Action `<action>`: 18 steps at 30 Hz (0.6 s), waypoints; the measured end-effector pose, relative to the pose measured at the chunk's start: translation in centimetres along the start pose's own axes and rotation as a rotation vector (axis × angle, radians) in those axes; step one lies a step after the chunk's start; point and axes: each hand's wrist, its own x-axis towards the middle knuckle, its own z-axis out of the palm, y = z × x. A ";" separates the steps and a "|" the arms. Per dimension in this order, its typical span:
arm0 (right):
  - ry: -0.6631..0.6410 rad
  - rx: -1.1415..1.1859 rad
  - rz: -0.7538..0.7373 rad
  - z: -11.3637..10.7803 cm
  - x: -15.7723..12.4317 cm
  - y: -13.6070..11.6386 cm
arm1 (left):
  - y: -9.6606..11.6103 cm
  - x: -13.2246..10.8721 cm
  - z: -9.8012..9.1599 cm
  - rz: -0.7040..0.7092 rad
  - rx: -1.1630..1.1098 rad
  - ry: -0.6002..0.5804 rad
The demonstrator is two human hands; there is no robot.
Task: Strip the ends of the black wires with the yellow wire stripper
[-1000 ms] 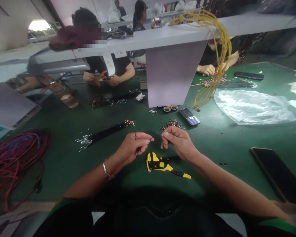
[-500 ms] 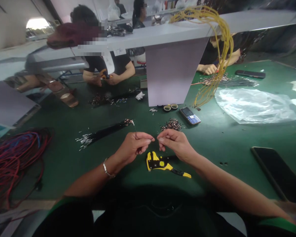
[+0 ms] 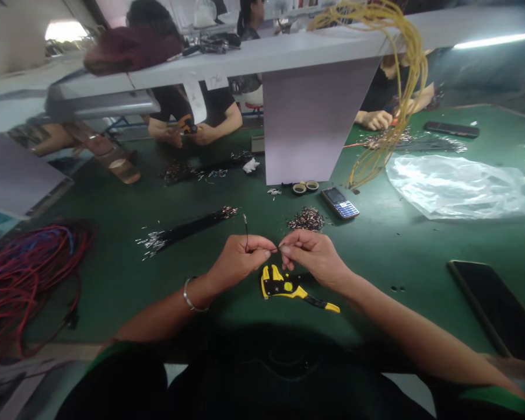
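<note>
My left hand point(image 3: 242, 256) is closed in a pinch on a thin black wire point(image 3: 246, 233). One end of that wire stands up behind the fingers with a light metal tip. Just opposite, almost touching it, my right hand point(image 3: 308, 254) pinches with thumb and forefinger at a small dark bit too tiny to name. Below the hands lies a yellow and black wire stripper point(image 3: 284, 286). Beyond my right hand is a pile of small copper-coloured pieces point(image 3: 306, 219). A bundle of black wires point(image 3: 188, 226) with metal ends rests to the left.
A keypad phone point(image 3: 340, 203) and tape rolls point(image 3: 305, 187) lie ahead, under a shelf post point(image 3: 315, 128). Red and blue cables point(image 3: 30, 274) heap at left. At right are a smartphone point(image 3: 494, 303) and a plastic bag point(image 3: 459, 185). Yellow wires point(image 3: 409, 64) hang from the shelf. Co-workers sit opposite.
My hands have come closer together, their fingertips now nearly meeting. The black wire's raised end stands more upright and further from the bundle. The whole view has shifted slightly.
</note>
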 end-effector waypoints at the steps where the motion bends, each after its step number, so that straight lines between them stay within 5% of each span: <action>1: 0.007 -0.002 -0.004 0.0 -0.1 0.0 | -0.1 0.0 0.0 0.003 -0.009 -0.004; 9: -0.016 -0.003 -0.030 0.2 -0.1 -0.2 | -0.6 0.1 0.0 0.014 -0.056 -0.001; 18: 0.063 -0.222 -0.098 0.5 -0.3 0.1 | 0.9 -0.9 0.5 0.236 0.285 0.119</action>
